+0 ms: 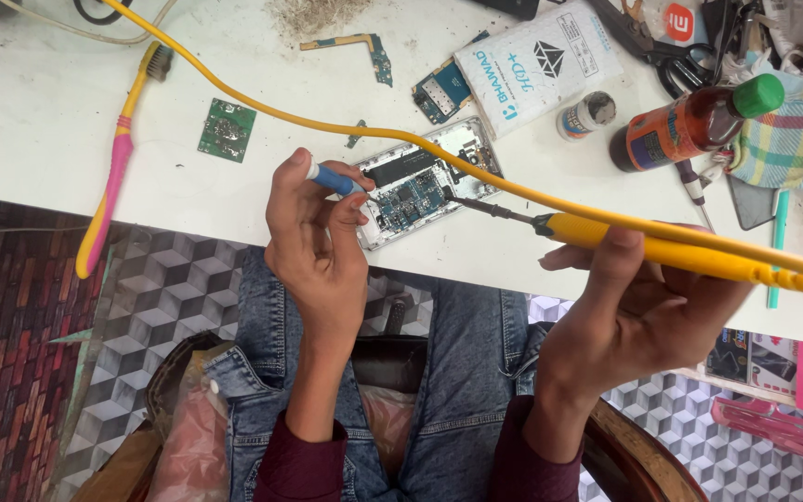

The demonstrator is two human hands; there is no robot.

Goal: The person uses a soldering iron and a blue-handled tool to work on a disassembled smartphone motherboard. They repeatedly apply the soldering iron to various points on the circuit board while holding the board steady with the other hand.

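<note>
Hands are both busy over an opened phone (425,191) lying at the near edge of the white table (39,121), its back off and the blue circuit board showing. Left hand (318,237) is pinched around a small blue-handled tool (335,180), tip down at the phone's left side. Right hand (638,311) is wrapped around the yellow handle of a soldering iron (606,231), whose dark metal tip reaches left to the phone's right edge; its yellow cable (262,100) arcs over the phone and off to the far left.

Packaging-wise: just past the phone on the far side sits a flat white rectangular packet (536,65) with blue print and a dark diamond mark, tilted. Right of it is a small round tub (587,113), then a dark brown bottle (694,125) lying on its side with an orange label and green cap, resting by a plaid cloth (792,130). Far left there's a pink and yellow toothbrush (118,158) and a small green circuit board (227,130).
</note>
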